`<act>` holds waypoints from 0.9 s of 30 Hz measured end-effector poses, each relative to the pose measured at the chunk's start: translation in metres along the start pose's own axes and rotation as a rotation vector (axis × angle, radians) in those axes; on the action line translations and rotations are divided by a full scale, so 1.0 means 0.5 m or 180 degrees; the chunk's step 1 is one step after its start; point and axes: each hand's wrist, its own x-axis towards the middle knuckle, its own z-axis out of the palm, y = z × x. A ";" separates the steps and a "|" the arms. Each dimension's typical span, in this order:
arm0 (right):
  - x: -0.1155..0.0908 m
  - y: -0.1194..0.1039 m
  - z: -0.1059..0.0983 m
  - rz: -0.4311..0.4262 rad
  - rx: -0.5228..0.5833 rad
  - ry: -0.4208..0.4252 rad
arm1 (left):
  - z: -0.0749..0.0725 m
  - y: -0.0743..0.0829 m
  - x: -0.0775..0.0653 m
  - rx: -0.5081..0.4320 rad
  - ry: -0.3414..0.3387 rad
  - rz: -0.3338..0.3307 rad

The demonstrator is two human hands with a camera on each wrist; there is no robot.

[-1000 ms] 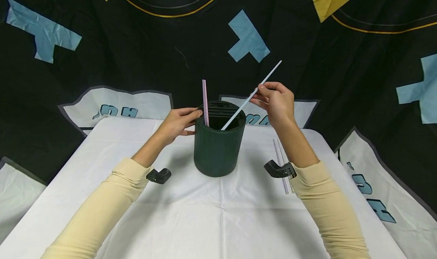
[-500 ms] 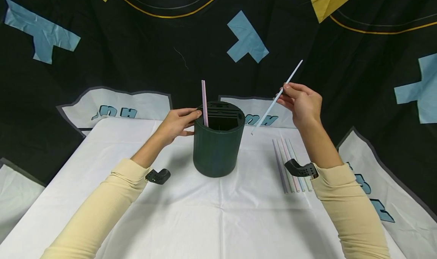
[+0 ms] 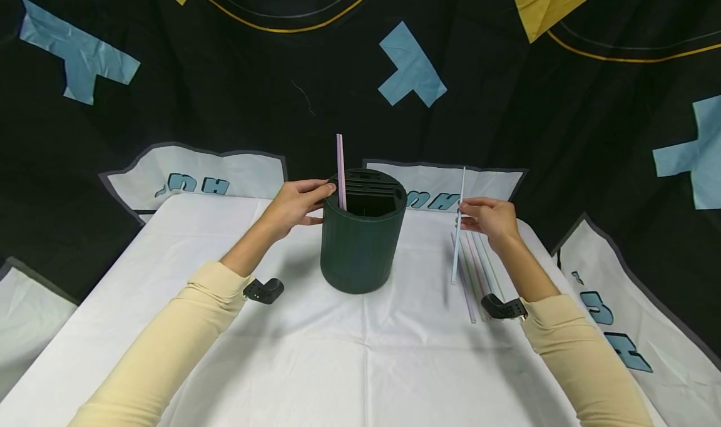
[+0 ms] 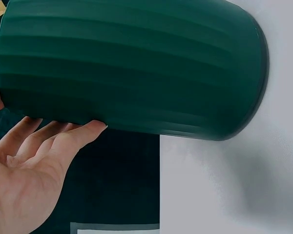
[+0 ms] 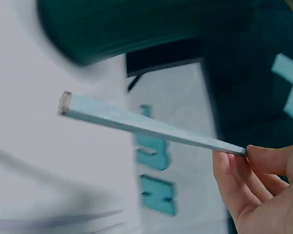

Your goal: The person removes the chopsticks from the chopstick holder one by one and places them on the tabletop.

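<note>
A dark green round utensil holder (image 3: 360, 255) stands upright on the white table, its far top part slotted. My left hand (image 3: 295, 208) holds its left side, thumb at the rim and fingers against the outer wall (image 4: 53, 168). Two pink chopsticks (image 3: 340, 173) stand in the holder's left part. Farther right, my right hand (image 3: 490, 219) pinches a pale blue chopstick (image 3: 457, 245) between thumb and fingertips. The right wrist view shows the blue chopstick's faceted, blunt end (image 5: 64, 103) pointing away from the hand.
Several loose pastel chopsticks (image 3: 484, 270) lie side by side on the white tablecloth (image 3: 315, 370), under and in front of the right hand. Behind the table hangs a black cloth (image 3: 253, 89) with blue and yellow patches.
My right hand first moves the blue chopstick from the holder's mouth out to the right, then lowers it beside the loose chopsticks, turning it nearly upright. The left hand stays on the holder.
</note>
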 end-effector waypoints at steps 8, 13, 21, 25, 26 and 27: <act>0.013 0.101 0.008 0.0161 -0.0229 -0.0083 | 0.000 0.000 0.000 0.0037 0.0011 -0.0028; 0.014 0.135 0.012 0.0264 -0.0355 -0.0159 | -0.001 0.001 0.000 0.0043 0.0001 -0.0016; 0.017 0.179 0.019 0.0259 -0.0622 -0.0170 | -0.002 0.002 0.000 0.0073 -0.0005 -0.0003; 0.021 0.192 0.023 0.0291 -0.0714 -0.0139 | -0.002 0.001 0.000 0.0073 -0.0001 -0.0004; 0.021 0.195 0.022 0.0292 -0.0706 -0.0153 | -0.002 0.001 0.000 0.0073 0.0001 -0.0003; 0.023 0.198 0.023 0.0319 -0.0723 -0.0143 | -0.002 0.001 0.000 0.0073 0.0000 -0.0001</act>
